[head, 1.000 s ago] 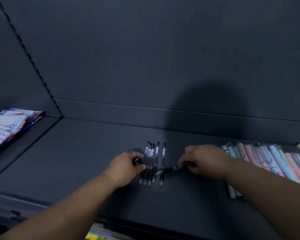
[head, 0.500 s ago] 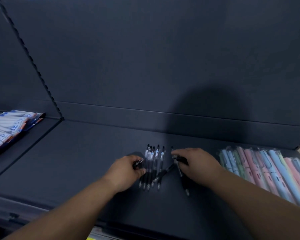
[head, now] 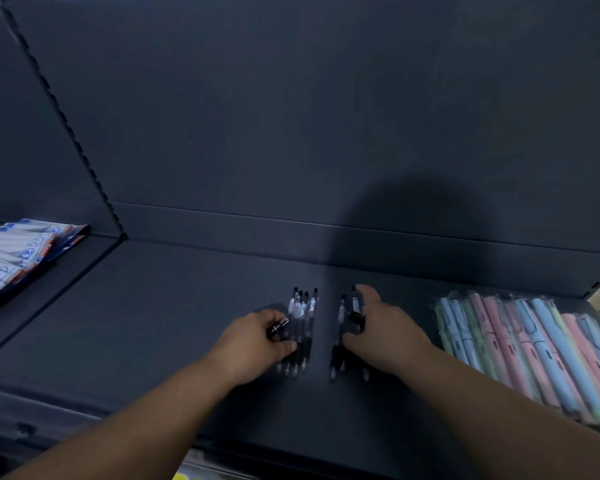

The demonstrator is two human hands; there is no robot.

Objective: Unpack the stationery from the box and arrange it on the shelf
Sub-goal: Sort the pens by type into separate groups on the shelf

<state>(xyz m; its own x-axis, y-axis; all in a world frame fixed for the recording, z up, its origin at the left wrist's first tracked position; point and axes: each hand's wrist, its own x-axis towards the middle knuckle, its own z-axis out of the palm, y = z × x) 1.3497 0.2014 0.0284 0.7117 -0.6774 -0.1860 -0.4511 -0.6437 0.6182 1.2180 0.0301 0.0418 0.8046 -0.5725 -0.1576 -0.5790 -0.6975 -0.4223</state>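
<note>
Pens (head: 302, 323) lie in two loose bunches on the shelf (head: 153, 323), your L hand (head: 253, 341) curled round a spare pen (head: 278, 328) w/ thumb on one bunch, R hand (head: 381, 327) spread flat on the other – nudge unevenly & they'd likely roll, cross or slip off the front.

left pen group (head: 303, 313): black-clear, parallel, flat on shelf (head: 160, 327) | right pen group (head: 342, 308): same, near, apart

Slotted upright (head: 65, 123) left; dark back panel (head: 326, 116) behind.
</note>
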